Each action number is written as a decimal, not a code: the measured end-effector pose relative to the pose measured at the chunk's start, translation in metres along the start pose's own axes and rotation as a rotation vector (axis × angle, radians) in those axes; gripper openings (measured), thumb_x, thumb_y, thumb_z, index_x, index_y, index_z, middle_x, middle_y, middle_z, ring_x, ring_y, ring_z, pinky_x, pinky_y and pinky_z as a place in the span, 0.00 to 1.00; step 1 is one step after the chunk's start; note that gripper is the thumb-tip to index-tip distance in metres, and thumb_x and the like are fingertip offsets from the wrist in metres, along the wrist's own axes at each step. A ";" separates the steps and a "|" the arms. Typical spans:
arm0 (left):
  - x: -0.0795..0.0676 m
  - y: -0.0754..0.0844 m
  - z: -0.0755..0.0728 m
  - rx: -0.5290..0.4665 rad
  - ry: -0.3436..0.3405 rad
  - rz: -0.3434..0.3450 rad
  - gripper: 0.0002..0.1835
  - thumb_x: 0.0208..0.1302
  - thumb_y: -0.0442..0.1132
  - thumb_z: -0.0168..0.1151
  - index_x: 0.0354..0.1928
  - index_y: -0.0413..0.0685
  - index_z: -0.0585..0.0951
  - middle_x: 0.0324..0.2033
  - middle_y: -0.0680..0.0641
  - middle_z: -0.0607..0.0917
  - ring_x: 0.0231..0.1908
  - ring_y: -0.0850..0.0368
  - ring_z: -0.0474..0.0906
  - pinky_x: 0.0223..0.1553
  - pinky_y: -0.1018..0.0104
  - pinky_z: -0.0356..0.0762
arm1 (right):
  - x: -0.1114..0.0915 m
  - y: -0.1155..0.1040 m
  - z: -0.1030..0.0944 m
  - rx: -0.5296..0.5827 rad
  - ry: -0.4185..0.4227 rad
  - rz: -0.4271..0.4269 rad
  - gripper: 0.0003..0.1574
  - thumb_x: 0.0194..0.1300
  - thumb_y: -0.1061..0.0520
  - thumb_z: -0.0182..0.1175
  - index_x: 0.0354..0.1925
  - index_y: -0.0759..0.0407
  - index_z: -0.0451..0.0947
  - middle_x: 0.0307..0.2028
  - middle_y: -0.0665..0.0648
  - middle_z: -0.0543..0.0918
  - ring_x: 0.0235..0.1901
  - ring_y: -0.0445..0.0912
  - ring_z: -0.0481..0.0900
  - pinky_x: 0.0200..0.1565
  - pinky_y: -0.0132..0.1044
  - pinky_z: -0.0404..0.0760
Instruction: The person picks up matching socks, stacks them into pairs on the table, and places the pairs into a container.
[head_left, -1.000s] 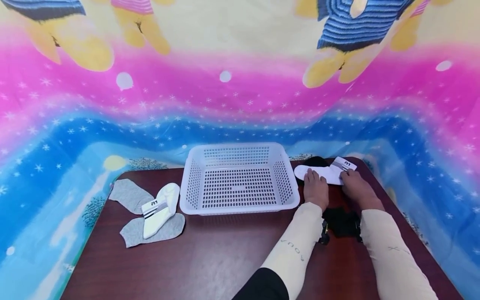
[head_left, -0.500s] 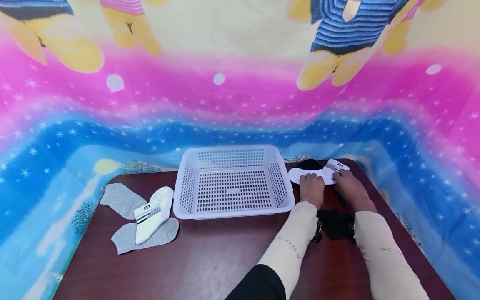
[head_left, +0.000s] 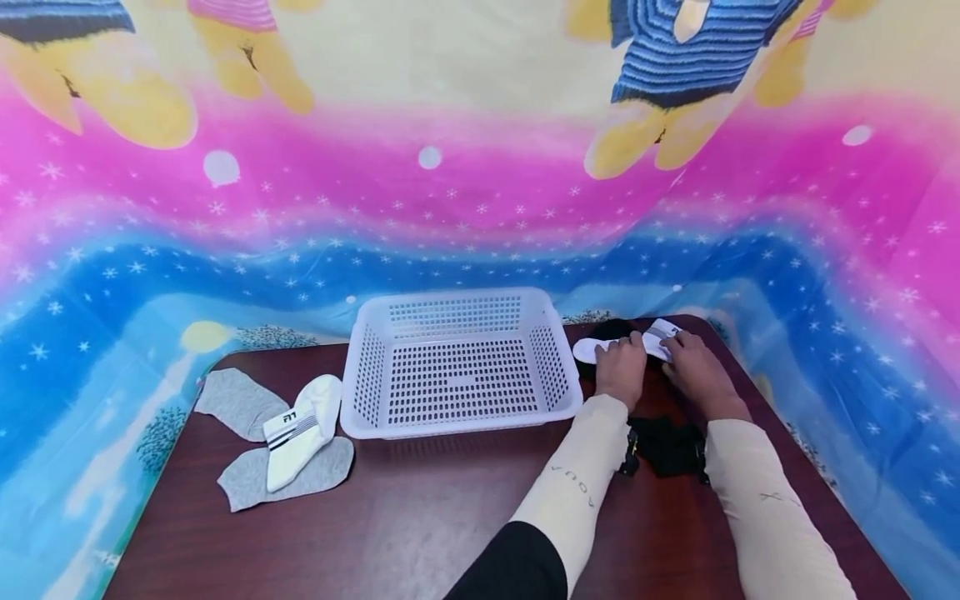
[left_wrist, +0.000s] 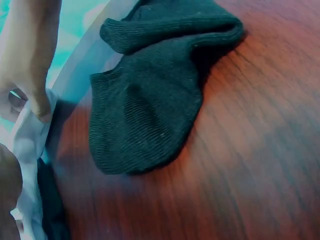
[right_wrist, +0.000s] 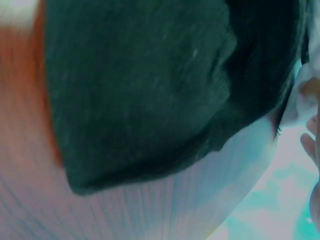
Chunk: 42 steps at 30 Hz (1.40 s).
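A white sock point(head_left: 587, 350) with a striped, lettered cuff lies across a black sock point(head_left: 617, 327) at the table's back right. My left hand point(head_left: 621, 367) grips its middle, covering that part. Near the cuff, my right hand point(head_left: 697, 371) pinches the same sock. The left wrist view shows the white sock point(left_wrist: 30, 140) bunched between fingers, with dark fabric point(left_wrist: 52, 205) beneath. Below my wrists lies another black sock point(head_left: 667, 446), crumpled; this black sock point(left_wrist: 150, 115) looks folded over itself up close and fills much of the right wrist view.
A white perforated plastic basket point(head_left: 461, 429) stands left of my hands, with nothing in it. Farther left, a white striped sock point(head_left: 300, 442) lies over two grey socks, one grey sock point(head_left: 240, 400) behind and the other in front. A printed cloth backdrop point(head_left: 450, 208) surrounds the dark wooden table point(head_left: 420, 517).
My left hand has moved a little up over the white sock and now covers its middle, its fingers closing on it. The right hand stays at the cuff. The head view has shifted slightly.
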<state>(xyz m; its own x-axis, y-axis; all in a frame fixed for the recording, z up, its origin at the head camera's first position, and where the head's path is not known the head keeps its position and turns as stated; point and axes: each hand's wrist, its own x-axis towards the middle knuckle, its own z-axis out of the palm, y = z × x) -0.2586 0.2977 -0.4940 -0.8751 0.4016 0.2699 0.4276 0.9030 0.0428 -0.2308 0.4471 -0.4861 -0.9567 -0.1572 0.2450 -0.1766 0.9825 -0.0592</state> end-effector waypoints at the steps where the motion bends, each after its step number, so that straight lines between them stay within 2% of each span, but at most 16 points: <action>1: 0.000 0.000 -0.001 -0.004 0.008 -0.001 0.14 0.67 0.49 0.58 0.51 0.57 0.70 0.41 0.56 0.84 0.41 0.62 0.81 0.49 0.59 0.78 | 0.000 -0.001 -0.001 0.009 -0.005 0.000 0.21 0.59 0.65 0.64 0.50 0.71 0.75 0.46 0.72 0.76 0.48 0.66 0.74 0.49 0.61 0.76; 7: 0.003 -0.003 -0.007 0.021 0.041 0.016 0.14 0.68 0.49 0.57 0.50 0.56 0.69 0.40 0.55 0.85 0.43 0.61 0.82 0.54 0.63 0.77 | 0.002 -0.004 -0.013 0.013 0.061 0.014 0.15 0.61 0.69 0.60 0.48 0.67 0.80 0.43 0.69 0.81 0.45 0.64 0.79 0.47 0.60 0.78; 11: 0.007 -0.004 -0.017 0.039 0.099 0.052 0.15 0.66 0.49 0.58 0.48 0.53 0.69 0.35 0.56 0.83 0.35 0.63 0.82 0.46 0.67 0.79 | 0.008 -0.003 -0.028 -0.019 0.154 -0.012 0.15 0.60 0.68 0.62 0.48 0.66 0.80 0.43 0.66 0.81 0.46 0.61 0.78 0.45 0.59 0.79; 14: 0.011 -0.003 -0.029 0.039 0.121 0.063 0.15 0.67 0.49 0.58 0.49 0.53 0.68 0.36 0.56 0.80 0.34 0.63 0.80 0.43 0.67 0.79 | 0.013 0.000 -0.042 -0.037 0.245 -0.085 0.14 0.58 0.69 0.63 0.45 0.67 0.80 0.41 0.66 0.80 0.42 0.61 0.77 0.41 0.57 0.78; 18: 0.015 0.000 -0.046 -0.011 0.098 0.066 0.17 0.69 0.48 0.55 0.55 0.52 0.67 0.45 0.54 0.79 0.45 0.62 0.78 0.50 0.63 0.78 | 0.019 0.005 -0.063 -0.041 0.351 -0.191 0.12 0.53 0.72 0.64 0.39 0.69 0.78 0.35 0.65 0.76 0.35 0.60 0.75 0.36 0.54 0.75; 22: 0.018 0.002 -0.064 -0.057 0.074 0.076 0.20 0.69 0.47 0.55 0.59 0.52 0.69 0.50 0.53 0.77 0.49 0.62 0.76 0.49 0.65 0.79 | 0.020 0.002 -0.091 -0.011 0.412 -0.304 0.14 0.48 0.75 0.66 0.36 0.70 0.77 0.32 0.65 0.75 0.33 0.60 0.73 0.35 0.52 0.73; 24: 0.019 -0.003 -0.075 -0.069 0.077 0.094 0.17 0.67 0.46 0.58 0.56 0.53 0.74 0.47 0.53 0.78 0.48 0.61 0.76 0.46 0.67 0.80 | 0.020 -0.003 -0.107 -0.004 0.418 -0.348 0.15 0.47 0.76 0.66 0.36 0.71 0.78 0.32 0.65 0.76 0.33 0.60 0.73 0.35 0.52 0.74; 28: 0.023 -0.022 -0.113 -0.152 0.089 0.131 0.06 0.65 0.40 0.59 0.40 0.57 0.83 0.38 0.54 0.81 0.40 0.61 0.78 0.39 0.70 0.80 | 0.017 -0.015 -0.131 -0.034 0.377 -0.341 0.20 0.47 0.74 0.69 0.41 0.70 0.79 0.37 0.65 0.77 0.40 0.58 0.74 0.40 0.53 0.78; 31: 0.023 -0.043 -0.150 -0.267 0.079 0.163 0.06 0.65 0.38 0.59 0.36 0.56 0.84 0.33 0.54 0.81 0.37 0.62 0.79 0.38 0.71 0.79 | 0.015 -0.023 -0.142 -0.051 0.355 -0.306 0.24 0.46 0.73 0.71 0.45 0.68 0.78 0.41 0.64 0.77 0.45 0.57 0.73 0.42 0.54 0.79; 34: 0.016 -0.067 -0.184 -0.318 0.079 0.224 0.08 0.66 0.36 0.58 0.43 0.52 0.83 0.36 0.55 0.82 0.39 0.63 0.79 0.40 0.72 0.79 | 0.015 -0.033 -0.150 -0.037 0.360 -0.311 0.26 0.45 0.73 0.72 0.45 0.67 0.78 0.43 0.63 0.77 0.47 0.56 0.72 0.43 0.54 0.78; 36: 0.008 -0.085 -0.202 -0.303 0.086 0.264 0.12 0.68 0.35 0.55 0.49 0.51 0.82 0.41 0.54 0.82 0.43 0.63 0.79 0.43 0.73 0.78 | 0.018 -0.044 -0.153 -0.013 0.375 -0.344 0.27 0.43 0.74 0.72 0.45 0.67 0.79 0.43 0.63 0.77 0.47 0.55 0.73 0.43 0.53 0.78; 39: -0.007 -0.110 -0.220 -0.247 0.114 0.346 0.15 0.70 0.34 0.51 0.56 0.49 0.79 0.47 0.53 0.80 0.48 0.61 0.77 0.49 0.72 0.75 | 0.020 -0.066 -0.157 0.045 0.423 -0.413 0.26 0.41 0.74 0.73 0.44 0.68 0.80 0.42 0.64 0.78 0.45 0.56 0.74 0.41 0.51 0.77; 42: -0.028 -0.137 -0.229 -0.213 0.159 0.443 0.15 0.71 0.34 0.51 0.57 0.47 0.78 0.48 0.52 0.80 0.50 0.60 0.74 0.49 0.70 0.72 | 0.018 -0.091 -0.159 0.093 0.471 -0.482 0.14 0.60 0.60 0.66 0.43 0.68 0.81 0.41 0.64 0.79 0.43 0.56 0.76 0.41 0.46 0.76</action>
<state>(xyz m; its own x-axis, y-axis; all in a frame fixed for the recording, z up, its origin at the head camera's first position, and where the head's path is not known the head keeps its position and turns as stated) -0.2408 0.1283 -0.2871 -0.5614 0.6954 0.4486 0.8006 0.5937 0.0816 -0.1948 0.3706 -0.3229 -0.5670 -0.4943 0.6589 -0.5974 0.7975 0.0842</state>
